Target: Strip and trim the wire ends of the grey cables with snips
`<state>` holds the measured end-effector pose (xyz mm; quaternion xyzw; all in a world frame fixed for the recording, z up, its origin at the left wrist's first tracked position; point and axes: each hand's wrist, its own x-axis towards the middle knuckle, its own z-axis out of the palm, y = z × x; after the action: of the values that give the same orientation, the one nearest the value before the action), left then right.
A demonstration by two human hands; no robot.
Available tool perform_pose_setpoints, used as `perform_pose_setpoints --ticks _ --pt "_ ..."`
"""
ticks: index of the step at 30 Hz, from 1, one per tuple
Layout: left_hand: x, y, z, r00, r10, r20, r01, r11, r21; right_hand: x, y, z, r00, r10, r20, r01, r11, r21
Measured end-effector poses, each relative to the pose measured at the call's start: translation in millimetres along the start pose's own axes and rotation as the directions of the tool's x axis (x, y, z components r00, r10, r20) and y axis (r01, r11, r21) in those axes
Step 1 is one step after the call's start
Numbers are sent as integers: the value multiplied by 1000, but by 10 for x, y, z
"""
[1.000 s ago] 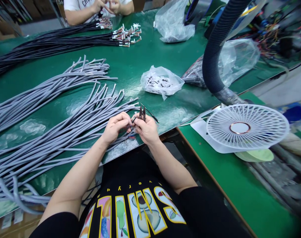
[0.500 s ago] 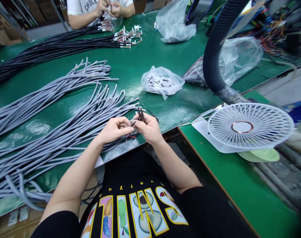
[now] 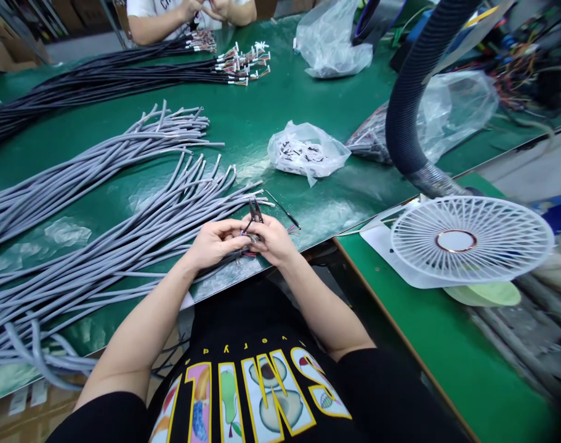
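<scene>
Close to the table's front edge, my left hand (image 3: 218, 243) is closed in a pinch on a thin cable end (image 3: 249, 227) with small coloured wires. My right hand (image 3: 276, 240) touches it from the right, fingers wrapped round small dark cutters (image 3: 256, 211). The cutters' jaws point up and away, spread apart beside the cable end; my fingers hide their handles. Behind the right hand a thin dark cable (image 3: 284, 210) lies on the table. Below the hands, reddish wires (image 3: 249, 253) stick out, partly covered.
Bundles of grey cables (image 3: 137, 227) spread over the green table (image 3: 243, 117) at left. Black cables with white connectors (image 3: 169, 74) lie farther back, near a co-worker's hands (image 3: 206, 8). A bag of small parts (image 3: 305, 152), a black hose (image 3: 403, 117) and a white fan (image 3: 472, 240) stand right.
My hands have drawn closer together, and the cutters' jaws have tilted leftward and spread wider beside the cable end. The whole view has shifted slightly.
</scene>
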<state>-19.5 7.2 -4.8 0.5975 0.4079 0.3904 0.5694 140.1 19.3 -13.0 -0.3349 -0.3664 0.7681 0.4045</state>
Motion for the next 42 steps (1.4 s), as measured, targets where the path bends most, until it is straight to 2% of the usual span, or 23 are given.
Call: perform_pose_setpoints --ticks 3,5,8,11,17,22,30,34,37,39,42 --pt "13 -2 -1 1000 -23 -3 23 999 29 -107 -53 -107 983 -176 -55 162 966 -202" --pt "20 -4 -1 999 -33 -3 33 999 43 -201 -76 -181 958 -286 -34 254 895 -368" --pt "25 -2 -2 999 -49 8 49 997 54 -333 -83 -259 919 -393 38 331 715 -616" --pt "25 16 1 997 -74 15 73 997 39 -406 -66 -288 900 -419 121 348 523 -778" --pt "27 41 20 987 -150 61 155 984 -84 -388 -68 -279 830 -470 301 438 214 -873" --pt "27 18 12 980 -166 107 177 979 -99 -332 -94 -306 803 -425 419 477 35 -878" --pt "35 86 36 955 -214 205 243 961 -131 -295 -188 -313 774 -316 549 538 -129 -833" --pt "29 61 6 935 -258 244 290 951 -104 -278 -195 -330 772 -275 573 570 -100 -815" --pt "22 69 -93 902 -302 310 340 937 -78 -278 -183 -333 771 -316 553 564 -65 -823" --pt "26 116 -171 922 -257 290 289 954 -73 -283 -180 -321 777 -341 529 549 -45 -835" --pt "65 233 -229 991 -59 121 62 998 -20 -291 -185 -294 780 -354 516 538 -41 -842"
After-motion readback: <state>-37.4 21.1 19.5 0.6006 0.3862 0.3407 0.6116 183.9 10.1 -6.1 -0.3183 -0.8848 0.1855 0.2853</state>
